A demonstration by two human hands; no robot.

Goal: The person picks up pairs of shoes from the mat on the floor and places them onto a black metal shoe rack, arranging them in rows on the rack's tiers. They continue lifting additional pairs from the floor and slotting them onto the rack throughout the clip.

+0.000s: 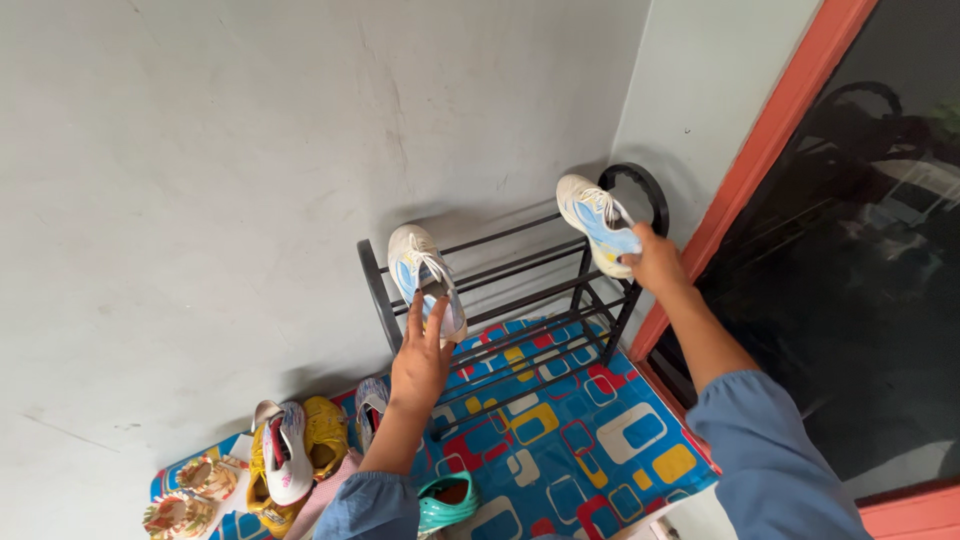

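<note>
Left hand (pixel 420 365), fingers spread, touches left sneaker (pixel 425 280) at shoe rack (pixel 520 300) left end; right hand (pixel 655 262) pinches right sneaker (pixel 598 222), toe up, right end.

Shoe rack (pixel 520 300) set against the wall (pixel 200 150), on the patterned mat (pixel 600 450), with the door frame (pixel 770 130) just to its right. Left sneaker (pixel 425 280) on the rack's top tier at the left end under the left hand (pixel 420 365); right sneaker (pixel 598 225) at the right end, in the right hand (pixel 655 262). Pile of loose shoes (pixel 285 465) on the mat left of the rack, sandals (pixel 185 495) furthest left.
</note>
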